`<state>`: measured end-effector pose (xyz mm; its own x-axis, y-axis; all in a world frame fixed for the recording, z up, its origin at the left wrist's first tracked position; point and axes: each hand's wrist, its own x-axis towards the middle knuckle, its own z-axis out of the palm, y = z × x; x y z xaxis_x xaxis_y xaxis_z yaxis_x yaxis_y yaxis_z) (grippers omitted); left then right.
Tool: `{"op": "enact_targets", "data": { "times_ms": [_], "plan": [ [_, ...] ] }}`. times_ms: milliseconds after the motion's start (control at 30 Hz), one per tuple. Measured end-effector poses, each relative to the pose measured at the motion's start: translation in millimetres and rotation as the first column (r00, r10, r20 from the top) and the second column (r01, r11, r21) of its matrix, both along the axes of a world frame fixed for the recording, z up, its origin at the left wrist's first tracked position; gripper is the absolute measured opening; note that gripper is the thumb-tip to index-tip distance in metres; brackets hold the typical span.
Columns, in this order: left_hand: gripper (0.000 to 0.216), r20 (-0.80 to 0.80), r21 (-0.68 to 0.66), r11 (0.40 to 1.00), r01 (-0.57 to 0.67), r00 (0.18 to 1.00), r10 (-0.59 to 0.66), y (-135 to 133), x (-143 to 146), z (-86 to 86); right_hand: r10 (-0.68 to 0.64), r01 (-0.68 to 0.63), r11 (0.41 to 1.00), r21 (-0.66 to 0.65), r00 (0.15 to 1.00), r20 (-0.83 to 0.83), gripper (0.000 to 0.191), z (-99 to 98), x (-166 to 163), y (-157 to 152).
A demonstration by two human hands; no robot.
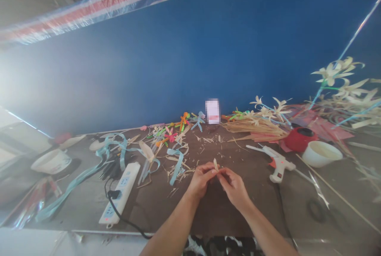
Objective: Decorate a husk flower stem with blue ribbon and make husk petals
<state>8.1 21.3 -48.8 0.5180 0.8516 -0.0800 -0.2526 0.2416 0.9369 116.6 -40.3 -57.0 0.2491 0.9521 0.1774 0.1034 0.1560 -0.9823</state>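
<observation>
Close together above the middle of the dark table, my two hands meet at a small pale pointed strip that looks like dried husk. Its tip sticks up between the fingers. My left hand pinches it from the left between thumb and fingers. From the right, the closed fingertips of my right hand grip its lower end, which the fingers hide. Cream-coloured flowers with similar thin petals lie at the back right.
On the right are a white glue gun, scissors, a white bowl and a red container. A power strip with a plugged-in cable, blue ribbon and another bowl lie left. Scraps litter the middle.
</observation>
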Motion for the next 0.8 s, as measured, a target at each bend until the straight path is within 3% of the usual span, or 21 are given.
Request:
{"op": "enact_targets", "data": {
  "times_ms": [533, 800],
  "plan": [
    [0.020, -0.013, 0.076, 0.997, 0.001, 1.000, 0.000, -1.7, 0.1, 1.4, 0.075, -0.083, 0.995, -0.046, 0.985, -0.155, 0.024, -4.9, 0.5, -0.2],
    [0.019, 0.065, 0.050, 0.999, -0.011, 0.998, 0.008, 0.0, 0.0, -0.6, 0.133, -0.152, 0.985, -0.086, 0.971, -0.197, 0.022, -7.5, 0.7, -0.8]
  ]
}}
